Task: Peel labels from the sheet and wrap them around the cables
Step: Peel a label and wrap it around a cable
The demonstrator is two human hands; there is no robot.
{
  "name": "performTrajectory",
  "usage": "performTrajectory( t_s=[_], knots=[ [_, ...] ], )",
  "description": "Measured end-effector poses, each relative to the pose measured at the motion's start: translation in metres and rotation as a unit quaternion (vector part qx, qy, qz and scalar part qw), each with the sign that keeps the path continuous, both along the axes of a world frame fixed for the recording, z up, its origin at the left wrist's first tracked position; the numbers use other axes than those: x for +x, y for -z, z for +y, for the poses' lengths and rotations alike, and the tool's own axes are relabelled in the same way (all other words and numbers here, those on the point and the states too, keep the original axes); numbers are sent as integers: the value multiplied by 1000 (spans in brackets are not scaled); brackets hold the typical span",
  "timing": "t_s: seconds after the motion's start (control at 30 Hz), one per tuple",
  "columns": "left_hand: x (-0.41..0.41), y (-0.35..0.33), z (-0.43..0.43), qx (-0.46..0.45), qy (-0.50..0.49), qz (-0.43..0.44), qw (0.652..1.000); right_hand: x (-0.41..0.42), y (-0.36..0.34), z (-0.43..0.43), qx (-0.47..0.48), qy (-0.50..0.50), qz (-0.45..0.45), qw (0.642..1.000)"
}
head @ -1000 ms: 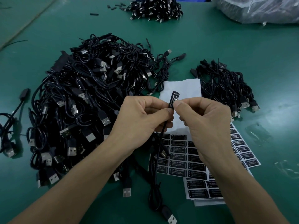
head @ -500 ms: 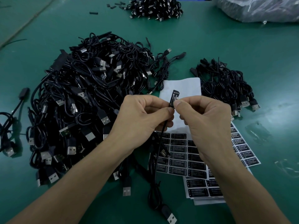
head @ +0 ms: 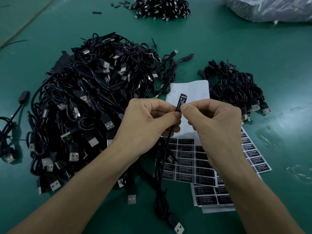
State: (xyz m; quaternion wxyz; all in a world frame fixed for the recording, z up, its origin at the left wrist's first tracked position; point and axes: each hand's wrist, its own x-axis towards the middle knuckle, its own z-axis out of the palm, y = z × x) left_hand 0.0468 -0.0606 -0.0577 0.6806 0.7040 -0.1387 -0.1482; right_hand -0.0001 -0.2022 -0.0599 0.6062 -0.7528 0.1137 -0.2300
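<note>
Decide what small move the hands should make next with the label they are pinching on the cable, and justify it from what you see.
Probably press the label flat around the cable. Both the left hand and right hand pinch it at their fingertips, and the label's upper part sticks up free, so the wrap looks unfinished.

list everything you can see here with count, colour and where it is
big cable pile: one, black, silver plugs, left of the hands
small cable pile: one, black, right of the white sheet
far cable pile: one, black, top edge
held cable: one, black, hangs from the hands to the near edge
label: one, black, white print, pinched on the held cable
label sheets: several overlapping, white, black labels, under the hands
plastic bag: one, clear, top right
table: one, green
left hand, right hand: two, bare, centre
</note>
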Motion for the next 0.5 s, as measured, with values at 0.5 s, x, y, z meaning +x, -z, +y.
performTrajectory(
  t_s=[0.5],
  knots=[
    [0, -1, 0, -16, -2, 1, 1000, 0, 2, -3, 12, 4, -16, 1000]
  ],
)
